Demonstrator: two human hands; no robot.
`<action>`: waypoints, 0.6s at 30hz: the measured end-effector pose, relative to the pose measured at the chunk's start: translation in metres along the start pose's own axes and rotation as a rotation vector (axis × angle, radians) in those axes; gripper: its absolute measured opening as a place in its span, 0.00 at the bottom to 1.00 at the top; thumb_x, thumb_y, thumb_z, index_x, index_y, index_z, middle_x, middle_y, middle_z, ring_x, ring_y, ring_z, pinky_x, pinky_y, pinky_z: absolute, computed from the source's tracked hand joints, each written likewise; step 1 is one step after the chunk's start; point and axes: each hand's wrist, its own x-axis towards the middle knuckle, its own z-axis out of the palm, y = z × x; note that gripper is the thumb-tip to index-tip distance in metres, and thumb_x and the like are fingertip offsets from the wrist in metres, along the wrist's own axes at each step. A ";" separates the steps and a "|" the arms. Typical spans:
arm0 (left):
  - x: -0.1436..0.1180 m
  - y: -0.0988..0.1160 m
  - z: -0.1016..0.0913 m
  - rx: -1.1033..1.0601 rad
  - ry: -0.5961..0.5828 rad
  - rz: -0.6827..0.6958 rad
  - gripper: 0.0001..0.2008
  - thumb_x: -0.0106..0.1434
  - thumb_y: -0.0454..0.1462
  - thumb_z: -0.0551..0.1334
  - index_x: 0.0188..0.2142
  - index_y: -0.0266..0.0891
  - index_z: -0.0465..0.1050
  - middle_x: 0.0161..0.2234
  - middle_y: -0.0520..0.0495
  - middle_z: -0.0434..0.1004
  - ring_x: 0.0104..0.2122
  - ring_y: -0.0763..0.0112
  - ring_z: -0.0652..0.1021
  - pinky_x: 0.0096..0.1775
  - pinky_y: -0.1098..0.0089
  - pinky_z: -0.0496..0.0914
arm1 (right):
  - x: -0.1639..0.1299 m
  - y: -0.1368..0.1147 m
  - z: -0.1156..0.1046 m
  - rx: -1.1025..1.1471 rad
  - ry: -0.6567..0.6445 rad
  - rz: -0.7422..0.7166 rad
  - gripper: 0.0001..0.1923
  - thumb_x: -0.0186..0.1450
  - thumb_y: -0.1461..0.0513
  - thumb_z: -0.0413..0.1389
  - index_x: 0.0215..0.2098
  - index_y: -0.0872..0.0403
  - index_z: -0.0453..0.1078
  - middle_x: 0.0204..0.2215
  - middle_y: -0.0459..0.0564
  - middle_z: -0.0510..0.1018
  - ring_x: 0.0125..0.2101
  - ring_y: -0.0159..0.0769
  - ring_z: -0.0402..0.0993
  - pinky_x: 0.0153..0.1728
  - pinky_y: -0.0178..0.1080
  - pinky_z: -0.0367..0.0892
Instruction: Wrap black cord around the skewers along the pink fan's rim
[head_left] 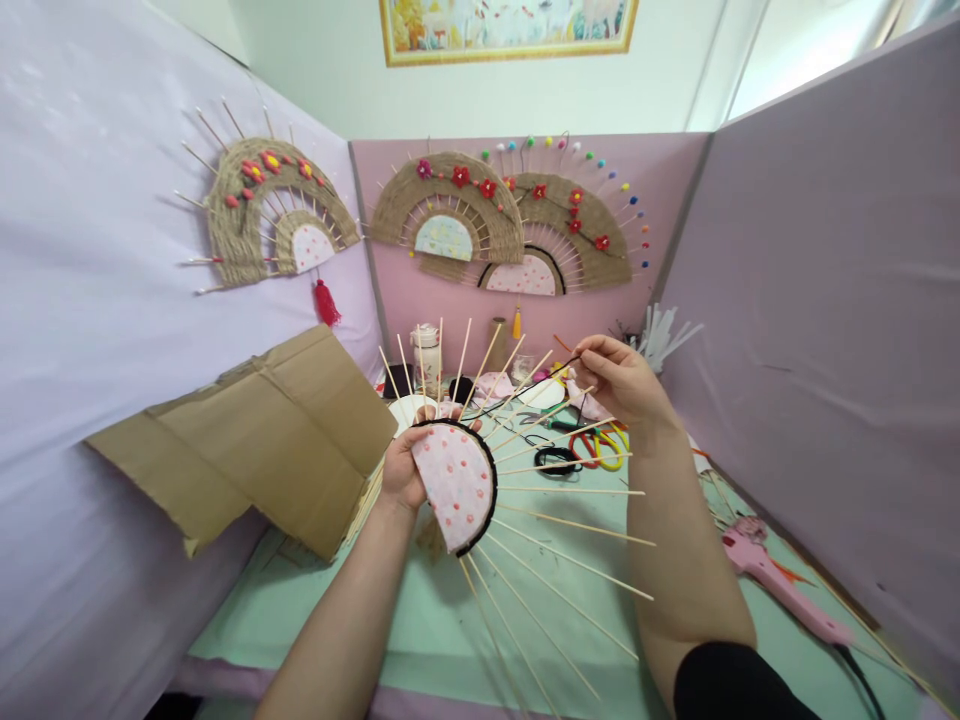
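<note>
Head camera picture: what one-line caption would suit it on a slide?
Left hand holds a half-round fan frame with wooden sticks; right hand pinches black cord above a green table.

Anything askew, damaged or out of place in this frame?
Mostly orderly. The torn cardboard sheet leans crookedly against the left partition, its edge ragged. The left hand grips the skewer fan frame; the right hand pinches black cord normally.
</note>
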 end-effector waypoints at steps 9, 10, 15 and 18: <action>0.001 0.001 0.002 0.019 0.074 0.046 0.14 0.50 0.32 0.54 0.34 0.27 0.74 0.31 0.38 0.79 0.33 0.59 0.79 0.42 0.62 0.69 | -0.005 -0.005 0.000 -0.033 -0.003 0.014 0.10 0.51 0.59 0.63 0.29 0.53 0.68 0.24 0.43 0.66 0.17 0.22 0.53 0.17 0.31 0.48; 0.001 0.001 0.002 0.010 0.099 0.066 0.13 0.50 0.32 0.55 0.33 0.27 0.74 0.30 0.38 0.79 0.31 0.60 0.79 0.42 0.62 0.69 | -0.005 -0.004 -0.001 -0.060 -0.020 0.048 0.11 0.51 0.59 0.62 0.29 0.53 0.68 0.23 0.42 0.66 0.16 0.21 0.52 0.17 0.31 0.47; 0.004 0.000 0.004 -0.050 0.148 0.223 0.13 0.49 0.32 0.55 0.34 0.29 0.74 0.28 0.41 0.79 0.31 0.61 0.79 0.40 0.64 0.70 | -0.003 0.007 -0.010 -0.218 -0.123 0.266 0.13 0.51 0.58 0.62 0.31 0.54 0.67 0.17 0.39 0.61 0.14 0.20 0.47 0.15 0.30 0.40; 0.006 0.000 0.005 -0.079 0.197 0.295 0.13 0.49 0.32 0.55 0.34 0.31 0.74 0.27 0.43 0.79 0.31 0.62 0.79 0.40 0.64 0.70 | 0.000 0.017 -0.011 -0.298 -0.144 0.346 0.13 0.52 0.56 0.61 0.31 0.56 0.68 0.14 0.37 0.57 0.14 0.20 0.46 0.15 0.30 0.39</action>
